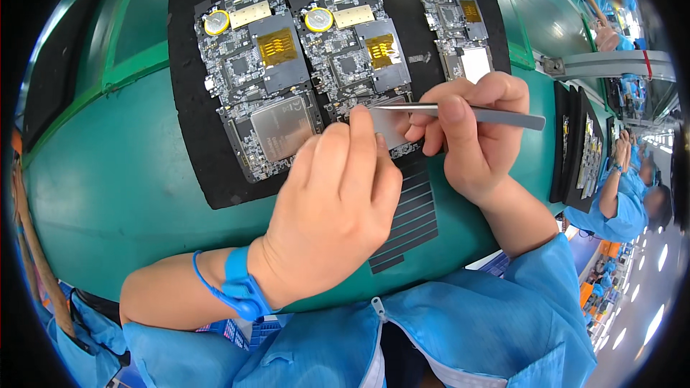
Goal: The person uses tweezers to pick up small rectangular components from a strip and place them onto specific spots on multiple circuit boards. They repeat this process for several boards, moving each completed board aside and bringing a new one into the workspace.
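My right hand [483,136] grips metal tweezers [503,118], their pointed tip reaching left over the middle circuit board [348,65]. My left hand [334,201] rests over the lower part of the same board. Its index fingertip is by the tweezers' tip, and the other fingers are bent and held close together. What they hold, if anything, is hidden. This board carries a yellow-rimmed coin cell, amber tape and a silver shield plate, partly covered by my hands. A similar circuit board [248,65] lies to the left, another circuit board [453,14] to the right.
A black foam pad [188,111] lies under the boards on a green table [108,194]. Thin black strips [406,226] lie in a row below the pad. More boards [589,151] on black pads stand at right, near a grey metal bar [611,65]. Co-workers in blue [622,194] sit beyond.
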{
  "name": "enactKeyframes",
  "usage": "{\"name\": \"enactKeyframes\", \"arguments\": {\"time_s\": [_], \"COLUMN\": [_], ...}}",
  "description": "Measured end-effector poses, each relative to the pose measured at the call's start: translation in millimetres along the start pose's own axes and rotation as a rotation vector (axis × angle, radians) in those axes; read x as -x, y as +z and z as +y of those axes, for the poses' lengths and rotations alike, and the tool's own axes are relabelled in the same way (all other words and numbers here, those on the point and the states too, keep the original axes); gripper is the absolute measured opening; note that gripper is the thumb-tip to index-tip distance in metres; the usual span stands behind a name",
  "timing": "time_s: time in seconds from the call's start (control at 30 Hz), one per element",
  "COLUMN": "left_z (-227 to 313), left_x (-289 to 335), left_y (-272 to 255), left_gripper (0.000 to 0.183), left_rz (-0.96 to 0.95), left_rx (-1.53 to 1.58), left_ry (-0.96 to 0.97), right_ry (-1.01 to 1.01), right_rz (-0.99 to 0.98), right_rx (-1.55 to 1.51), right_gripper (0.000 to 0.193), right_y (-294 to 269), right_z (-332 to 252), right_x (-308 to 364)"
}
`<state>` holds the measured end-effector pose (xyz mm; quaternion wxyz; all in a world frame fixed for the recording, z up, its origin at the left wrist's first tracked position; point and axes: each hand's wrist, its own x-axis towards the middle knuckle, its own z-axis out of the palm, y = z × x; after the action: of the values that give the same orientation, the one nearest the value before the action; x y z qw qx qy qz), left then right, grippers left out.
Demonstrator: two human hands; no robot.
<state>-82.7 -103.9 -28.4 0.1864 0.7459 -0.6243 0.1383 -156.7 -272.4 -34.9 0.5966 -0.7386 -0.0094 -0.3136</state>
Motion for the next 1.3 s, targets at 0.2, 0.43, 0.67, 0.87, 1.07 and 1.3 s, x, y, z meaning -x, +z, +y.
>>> {"name": "enactKeyframes", "arguments": {"time_s": [0.2,0.43,0.67,0.87,1.07,1.3], "left_z": [12.1,11.7,16.8,52.3,59.6,62.5], "left_x": [10.0,10.5,12.5,56.7,62.3,67.5], "left_y": [-3.8,-1.1,-5.9,-39.4,-39.2,-32.1], "left_gripper": [0.041,0.039,0.036,0.035,0.030,0.033], "left_rz": [-0.120,-0.100,-0.113,-0.421,-0.442,-0.375], "left_rx": [-0.137,-0.175,-0.176,0.050,0.174,0.158], "left_ry": [0.075,0.092,0.106,0.369,0.446,0.494], "right_ry": [-0.065,-0.116,-0.103,0.386,0.483,0.403], "right_rz": [-0.079,-0.087,-0.067,0.122,0.000,0.030], "right_rx": [-0.032,0.135,0.016,-0.197,-0.037,0.043], "right_gripper": [0.015,0.014,0.021,0.020,0.022,0.019], "right_y": [4.8,6.1,3.0,-3.5,-13.8,-8.5], "right_z": [1.9,1.8,1.9,-50.1,-74.2,-61.6], "right_x": [2.7,3.9,8.2,36.8,125.0,144.0]}}
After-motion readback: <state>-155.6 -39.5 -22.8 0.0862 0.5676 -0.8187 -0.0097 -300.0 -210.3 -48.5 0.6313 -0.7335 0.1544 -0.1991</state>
